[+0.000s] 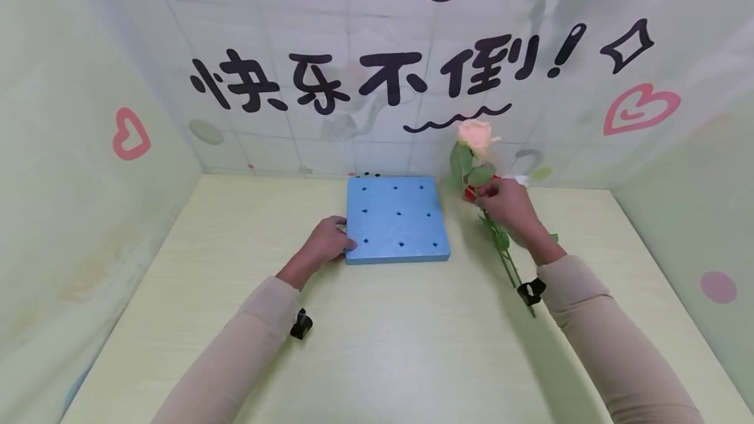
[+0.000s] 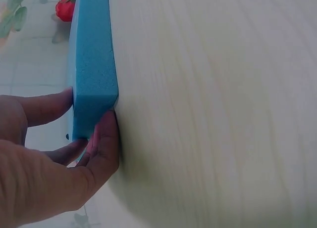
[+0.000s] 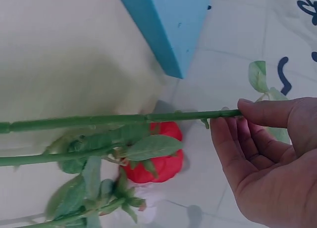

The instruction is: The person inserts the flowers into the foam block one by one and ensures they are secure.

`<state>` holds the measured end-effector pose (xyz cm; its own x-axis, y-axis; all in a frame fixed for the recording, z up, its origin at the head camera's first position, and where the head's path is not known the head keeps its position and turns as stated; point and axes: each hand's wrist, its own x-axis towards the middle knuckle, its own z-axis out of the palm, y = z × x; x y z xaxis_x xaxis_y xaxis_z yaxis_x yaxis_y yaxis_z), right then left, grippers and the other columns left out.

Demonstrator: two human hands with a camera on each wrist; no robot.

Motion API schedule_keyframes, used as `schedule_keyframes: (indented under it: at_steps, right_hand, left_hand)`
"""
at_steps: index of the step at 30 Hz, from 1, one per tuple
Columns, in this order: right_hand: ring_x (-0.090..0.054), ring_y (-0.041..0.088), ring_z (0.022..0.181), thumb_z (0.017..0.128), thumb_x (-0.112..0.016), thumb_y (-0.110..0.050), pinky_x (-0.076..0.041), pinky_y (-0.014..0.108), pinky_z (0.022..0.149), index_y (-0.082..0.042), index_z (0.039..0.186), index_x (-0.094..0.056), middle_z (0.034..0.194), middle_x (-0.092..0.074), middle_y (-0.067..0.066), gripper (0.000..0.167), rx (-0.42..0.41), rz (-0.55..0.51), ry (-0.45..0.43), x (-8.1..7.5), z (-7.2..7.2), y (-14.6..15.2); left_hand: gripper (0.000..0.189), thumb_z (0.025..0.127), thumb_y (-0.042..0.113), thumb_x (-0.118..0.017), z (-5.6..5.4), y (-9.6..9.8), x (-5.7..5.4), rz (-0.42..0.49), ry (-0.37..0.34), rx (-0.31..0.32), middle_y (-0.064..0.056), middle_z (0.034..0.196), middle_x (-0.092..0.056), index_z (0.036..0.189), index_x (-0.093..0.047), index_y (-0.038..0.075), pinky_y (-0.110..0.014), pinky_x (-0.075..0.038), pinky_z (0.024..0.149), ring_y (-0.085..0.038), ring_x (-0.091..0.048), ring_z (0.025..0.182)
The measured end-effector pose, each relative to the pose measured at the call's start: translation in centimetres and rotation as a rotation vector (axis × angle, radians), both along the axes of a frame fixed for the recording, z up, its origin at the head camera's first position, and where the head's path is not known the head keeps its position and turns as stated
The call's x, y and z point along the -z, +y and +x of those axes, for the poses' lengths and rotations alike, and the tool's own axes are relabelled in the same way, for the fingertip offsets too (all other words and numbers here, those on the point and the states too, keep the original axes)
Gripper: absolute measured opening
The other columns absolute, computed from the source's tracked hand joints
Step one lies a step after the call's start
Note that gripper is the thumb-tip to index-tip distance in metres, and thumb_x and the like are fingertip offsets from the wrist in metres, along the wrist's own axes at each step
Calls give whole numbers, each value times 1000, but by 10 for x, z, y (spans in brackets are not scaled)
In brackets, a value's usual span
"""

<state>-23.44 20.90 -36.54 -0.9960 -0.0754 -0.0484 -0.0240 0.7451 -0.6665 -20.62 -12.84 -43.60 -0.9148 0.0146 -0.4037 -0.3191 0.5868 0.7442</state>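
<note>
A square blue foam block (image 1: 397, 228) with rows of small holes lies on the table. At its left edge, my left hand (image 1: 326, 239) holds the corner, thumb on the holed face and fingers curled along the side, as the left wrist view shows. My right hand (image 1: 508, 203) pinches the green stem (image 3: 183, 115) of a pink rose (image 1: 476, 137) between thumb and fingertips. The bloom stands above the hand, to the right of the block. Beneath that stem, a red rose (image 3: 153, 159) and a white flower (image 3: 148, 201) lie with their stems and leaves.
The pale wood-grain table (image 1: 377, 339) meets a printed back wall (image 1: 283, 142) just behind the block. Side walls (image 1: 695, 228) close it in at left and right. A small black device (image 1: 532, 291) is strapped at my right wrist, another (image 1: 301, 324) at my left.
</note>
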Motion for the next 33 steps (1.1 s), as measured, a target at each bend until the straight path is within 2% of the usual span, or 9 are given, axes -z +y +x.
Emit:
schedule_keyframes:
  at_steps: [3,9,16,26,33]
  right_hand:
    - [-55,21,70,91,-60,-8,-45,27,57,5,99,-65,96,-65,20,16,0,-24,14,-8,-1,-3]
    - [-60,26,78,93,-57,-11,-47,27,58,4,100,-61,98,-64,18,17,-8,-54,25,-23,-3,-11]
    - [-56,27,86,93,-60,-14,-47,32,69,2,104,-61,99,-61,16,20,-17,-71,102,-48,-6,-29]
    - [-62,23,82,92,-62,-14,-52,23,67,1,105,-61,99,-61,14,19,-64,-146,160,-84,-22,-64]
    - [-63,21,87,92,-63,-13,-55,26,71,0,106,-62,100,-62,12,19,-134,-180,192,-97,-32,-92]
  left_hand:
    - [62,89,7,-67,1,0,0,4,6,-3,-17,108,-60,144,-40,0,-26,-49,66,-23,-57,83]
    - [63,88,7,-67,0,-1,0,18,-16,-11,-17,109,-59,144,-40,2,-27,-51,68,-23,-58,85]
    - [63,88,7,-69,-6,-4,3,44,-53,-20,-15,106,-57,144,-40,4,-26,-53,67,-23,-57,85]
    - [63,88,7,-68,-7,-3,2,51,-68,-37,-16,111,-56,145,-41,5,-26,-52,65,-24,-58,84]
    - [60,90,8,-66,-9,0,2,48,-104,-60,-16,108,-55,144,-42,7,-25,-51,63,-23,-56,83]
